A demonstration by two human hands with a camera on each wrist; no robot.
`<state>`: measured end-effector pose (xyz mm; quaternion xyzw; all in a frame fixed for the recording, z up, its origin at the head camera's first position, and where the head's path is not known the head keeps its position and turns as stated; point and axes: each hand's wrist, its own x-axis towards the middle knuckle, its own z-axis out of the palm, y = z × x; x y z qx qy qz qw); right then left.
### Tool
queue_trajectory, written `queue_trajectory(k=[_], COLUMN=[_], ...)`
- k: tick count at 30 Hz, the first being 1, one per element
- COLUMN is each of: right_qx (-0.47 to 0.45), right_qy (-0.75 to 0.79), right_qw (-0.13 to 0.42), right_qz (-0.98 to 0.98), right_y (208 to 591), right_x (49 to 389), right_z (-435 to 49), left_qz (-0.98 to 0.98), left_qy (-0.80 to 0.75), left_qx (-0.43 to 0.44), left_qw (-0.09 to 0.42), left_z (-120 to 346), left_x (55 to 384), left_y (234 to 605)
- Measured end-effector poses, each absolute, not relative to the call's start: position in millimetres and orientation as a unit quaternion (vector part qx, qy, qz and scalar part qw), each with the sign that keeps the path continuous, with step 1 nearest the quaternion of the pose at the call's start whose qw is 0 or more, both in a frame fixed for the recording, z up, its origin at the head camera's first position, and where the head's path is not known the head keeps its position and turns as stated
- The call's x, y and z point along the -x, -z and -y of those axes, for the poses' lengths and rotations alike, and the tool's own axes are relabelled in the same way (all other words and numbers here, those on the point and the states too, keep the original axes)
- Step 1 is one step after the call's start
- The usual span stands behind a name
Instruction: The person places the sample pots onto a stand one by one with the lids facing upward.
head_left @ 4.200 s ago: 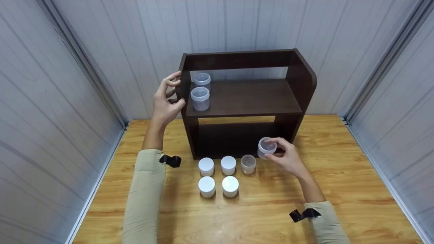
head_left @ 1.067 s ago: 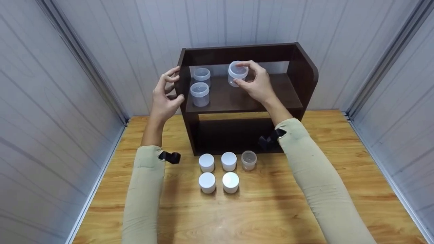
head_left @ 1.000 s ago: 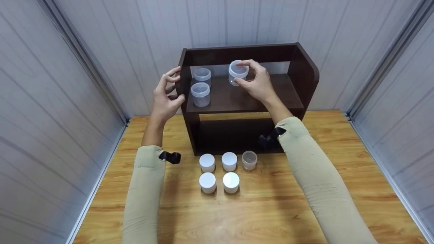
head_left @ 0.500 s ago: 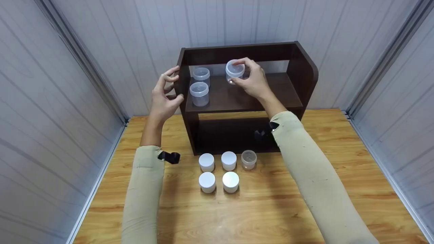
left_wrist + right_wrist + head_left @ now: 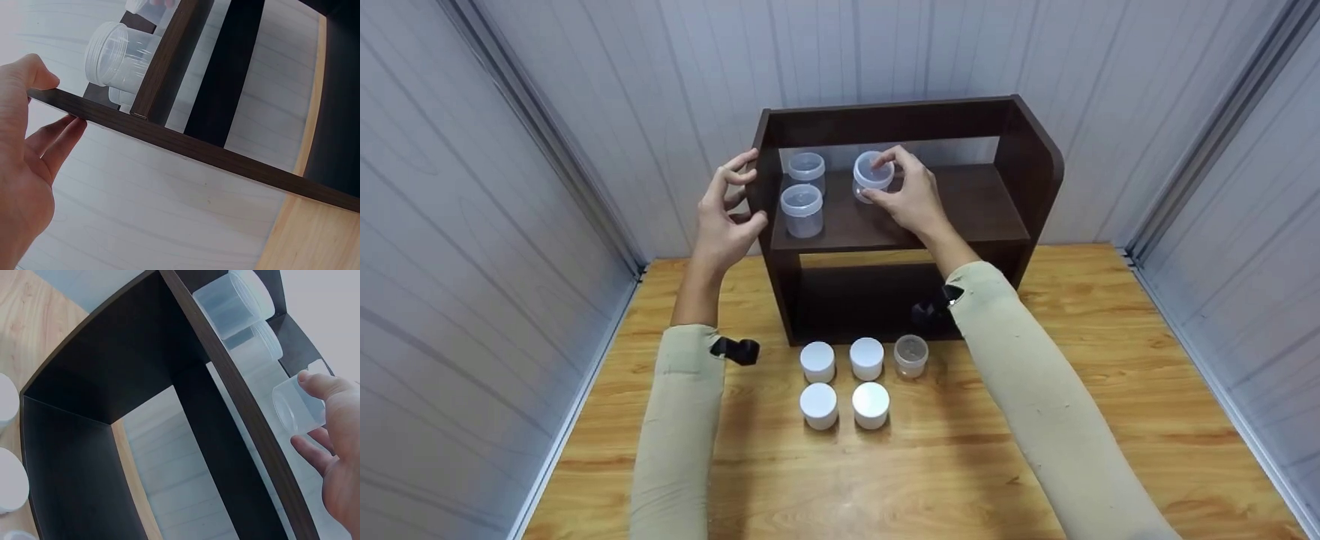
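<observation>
The left wall (image 5: 472, 262) bounds the tabletop (image 5: 840, 495) at its left edge. A beige left sleeve (image 5: 679, 420) reaches in from the near edge. The left hand (image 5: 727, 217) grips the front edge of the rack's left panel (image 5: 769, 176); the left wrist view shows the thumb on the inner face and fingers on the outer face. The grip is narrow, closed on the board's thickness.

On the upper board (image 5: 952, 199), two clear jars stand upright along the left end: the back jar (image 5: 807, 166) at the rear left corner, the front jar (image 5: 802, 214) near the front left corner. Whether these two touch cannot be told.

Below, on the tabletop, four white jars (image 5: 818, 360) stand upright in two rows of two, just in front of the rack's front edge and toward its left half. One more clear jar, the table jar (image 5: 911, 356), stands just right of the rear row, in line with it.

The held jar (image 5: 864, 193) is over the upper board, near the middle of its length and right of the other two. The right hand (image 5: 911, 191) holds it by the side between thumb and fingers, well apart across its width. Whether its base touches the board cannot be determined.

The right sleeve (image 5: 1042, 375) passes in front of the rack; the right panel (image 5: 1035, 165) stands beyond the hand.
</observation>
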<state>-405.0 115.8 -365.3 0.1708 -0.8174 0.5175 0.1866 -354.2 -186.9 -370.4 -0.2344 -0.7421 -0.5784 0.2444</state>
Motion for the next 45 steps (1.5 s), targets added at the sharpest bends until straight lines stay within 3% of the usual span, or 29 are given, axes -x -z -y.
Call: queue_trajectory(k=[15, 30, 45], right_qx=[-0.152, -0.187, -0.190], right_qy=[-0.527, -0.482, -0.468], right_qw=[0.167, 0.071, 0.089], right_qz=[0.819, 0.853, 0.858], right_y=[374.8, 372.4, 371.5], right_x=[406.8, 406.8, 406.5], right_z=[-103.2, -101.3, -104.4], left_qz=[0.732, 0.726, 0.741], left_qy=[0.586, 0.595, 0.579], left_qx=[0.245, 0.245, 0.237], left_qw=[0.248, 0.245, 0.244], left_z=[186.2, 186.3, 185.0], left_x=[354.8, 356.3, 355.7], left_y=[370.0, 370.2, 371.0])
